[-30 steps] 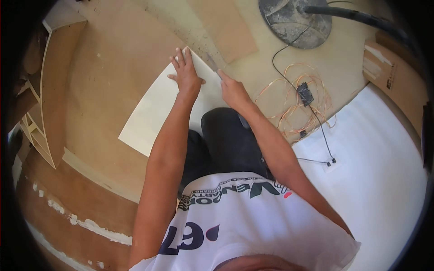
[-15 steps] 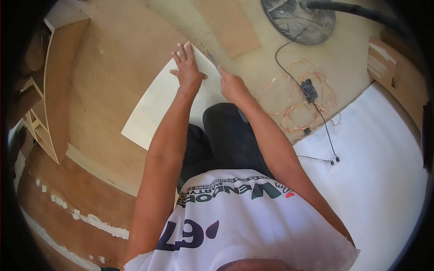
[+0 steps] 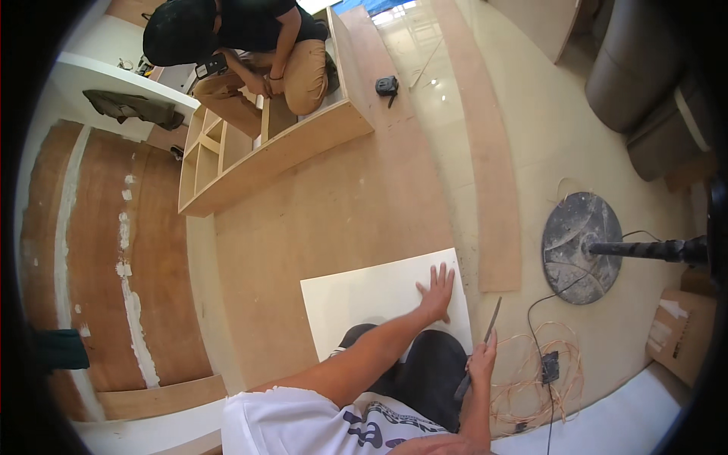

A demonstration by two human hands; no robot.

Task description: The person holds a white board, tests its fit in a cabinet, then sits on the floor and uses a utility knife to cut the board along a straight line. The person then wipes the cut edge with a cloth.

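A white rectangular board (image 3: 341,297) lies in front of my knees, on top of a large brown plywood sheet. My left hand (image 3: 437,294) rests flat on it near its far right corner, with the fingers spread. Just beyond the board's right edge, my right hand (image 3: 481,359) is wrapped round a long, narrow grey file (image 3: 494,317). The file points away from me, its blade apart from the board.
A person (image 3: 262,72) crouches inside a wooden shelf frame (image 3: 280,158) at the far left. A black tape measure (image 3: 387,86) lies beyond the board. To the right are a plywood strip (image 3: 497,189), a round stand base (image 3: 576,262), coiled cable (image 3: 572,356) and a cardboard box (image 3: 680,334).
The view has swung, bringing the crouching person and shelf frame into sight. My right hand has drawn the file back from the board's edge. My left hand stays spread on the board.
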